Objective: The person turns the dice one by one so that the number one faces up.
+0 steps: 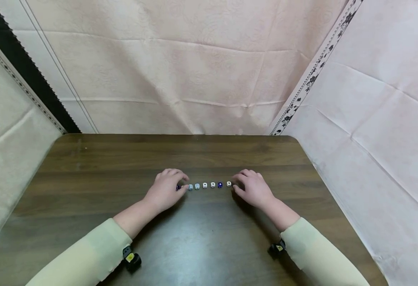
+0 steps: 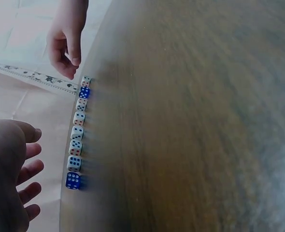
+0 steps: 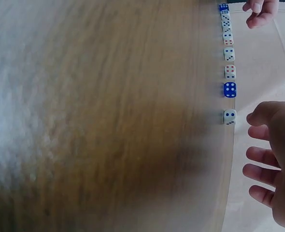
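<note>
A row of several small dice runs across the table, mostly white ones such as the white die [image 1: 205, 185] in the middle. A blue die [image 2: 73, 181] stands at the row's left end, partly hidden in the head view by my left hand [image 1: 167, 188]. That hand's thumb and fingers are parted around this end, gripping nothing that I can see. A second blue die [image 3: 230, 90] sits toward the right, beside the white end die [image 3: 229, 116]. My right hand [image 1: 253, 188] is nearest that end die, its fingers loosely bent and apart, holding nothing.
The brown wooden table [image 1: 201, 254] ends at a straight far edge with rounded corners. Behind it hangs a pale patterned cloth [image 1: 180, 71], with more white cloth [image 1: 380, 131] on the right. Black devices are strapped at both wrists, one being the left wrist camera [image 1: 131, 260].
</note>
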Demonstrator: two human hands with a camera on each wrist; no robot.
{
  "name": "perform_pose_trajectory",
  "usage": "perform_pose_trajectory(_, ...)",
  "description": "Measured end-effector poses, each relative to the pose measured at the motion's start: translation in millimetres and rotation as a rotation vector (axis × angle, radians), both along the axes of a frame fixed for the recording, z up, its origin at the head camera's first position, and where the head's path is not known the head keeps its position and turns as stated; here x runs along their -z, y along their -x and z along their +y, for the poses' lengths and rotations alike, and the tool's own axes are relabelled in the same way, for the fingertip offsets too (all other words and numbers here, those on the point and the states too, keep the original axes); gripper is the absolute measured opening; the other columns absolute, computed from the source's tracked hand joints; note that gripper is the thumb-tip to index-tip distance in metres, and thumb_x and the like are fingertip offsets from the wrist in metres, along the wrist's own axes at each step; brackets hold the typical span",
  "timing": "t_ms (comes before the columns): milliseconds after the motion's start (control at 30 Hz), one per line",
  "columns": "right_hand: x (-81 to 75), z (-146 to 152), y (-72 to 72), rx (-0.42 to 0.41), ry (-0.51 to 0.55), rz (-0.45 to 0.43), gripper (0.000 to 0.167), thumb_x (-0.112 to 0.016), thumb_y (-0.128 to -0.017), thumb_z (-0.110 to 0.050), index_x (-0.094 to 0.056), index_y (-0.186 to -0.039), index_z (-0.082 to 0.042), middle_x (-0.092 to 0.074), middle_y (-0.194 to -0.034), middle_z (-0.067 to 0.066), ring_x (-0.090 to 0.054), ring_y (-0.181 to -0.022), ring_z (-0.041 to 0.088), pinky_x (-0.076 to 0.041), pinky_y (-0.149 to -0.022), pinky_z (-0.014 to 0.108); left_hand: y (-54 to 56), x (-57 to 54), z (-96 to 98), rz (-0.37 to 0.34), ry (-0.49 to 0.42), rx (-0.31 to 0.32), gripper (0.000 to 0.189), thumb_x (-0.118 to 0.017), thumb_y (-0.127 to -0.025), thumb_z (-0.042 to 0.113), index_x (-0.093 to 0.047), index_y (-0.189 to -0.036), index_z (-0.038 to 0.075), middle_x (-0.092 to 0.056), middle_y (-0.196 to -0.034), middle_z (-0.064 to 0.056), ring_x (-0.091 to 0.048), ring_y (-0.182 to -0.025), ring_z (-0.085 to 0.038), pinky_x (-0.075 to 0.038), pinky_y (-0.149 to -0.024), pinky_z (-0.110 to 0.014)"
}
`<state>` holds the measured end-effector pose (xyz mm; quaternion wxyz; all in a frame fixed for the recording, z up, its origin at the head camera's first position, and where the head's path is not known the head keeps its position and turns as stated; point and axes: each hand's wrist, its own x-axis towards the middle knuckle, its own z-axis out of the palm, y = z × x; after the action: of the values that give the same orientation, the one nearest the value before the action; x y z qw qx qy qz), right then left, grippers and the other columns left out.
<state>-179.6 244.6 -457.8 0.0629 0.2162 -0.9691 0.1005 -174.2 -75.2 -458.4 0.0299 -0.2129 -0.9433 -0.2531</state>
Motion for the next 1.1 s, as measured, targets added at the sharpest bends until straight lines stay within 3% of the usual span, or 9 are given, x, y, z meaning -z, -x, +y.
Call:
perform_pose_trajectory(400,7.1,-3,6.6,0.03,0.023,-0.05,0.021,-0.07,-0.092,-0.026,-0.073,-0.11,-0.016,-0.065,-0.111,0.002,-0.059,-0.107,0.024,-0.044,-0.092,0.046,-4.9,-5.0,3.3,0.008,-0.012,0.01,0.024,-0.066,-0.096,0.033,-0.069,-0.112,0.015,-0.062,-0.123,-0.001,-0.048,-0.126,-0.028,-0.032,-0.108,-0.054)
perform_pose_trajectory(767,11.8,-3,11.5,0.057,0.126,-0.111,0.019,-0.072,-0.092,-0.028,-0.074,-0.108,-0.019,-0.065,-0.108,-0.001,-0.06,-0.108,0.024,-0.043,-0.092,0.047,-8.4,-5.3,0.2,-0.008,-0.027,-0.001,0.023,-0.066,-0.096,0.032,-0.069,-0.112,0.016,-0.062,-0.124,-0.001,-0.047,-0.127,-0.028,-0.032,-0.108,-0.053)
perform_pose_trajectory(1100,15.5,-5,14.4,0.04,0.133,-0.105,0.016,-0.07,-0.093,-0.027,-0.075,-0.106,-0.019,-0.065,-0.107,-0.001,-0.06,-0.106,0.024,-0.043,-0.09,0.047,-9.0,-4.7,-2.1,-0.007,-0.034,0.0,0.018,-0.067,-0.096,0.028,-0.07,-0.11,0.017,-0.062,-0.122,-0.001,-0.048,-0.125,-0.028,-0.033,-0.106,-0.054)
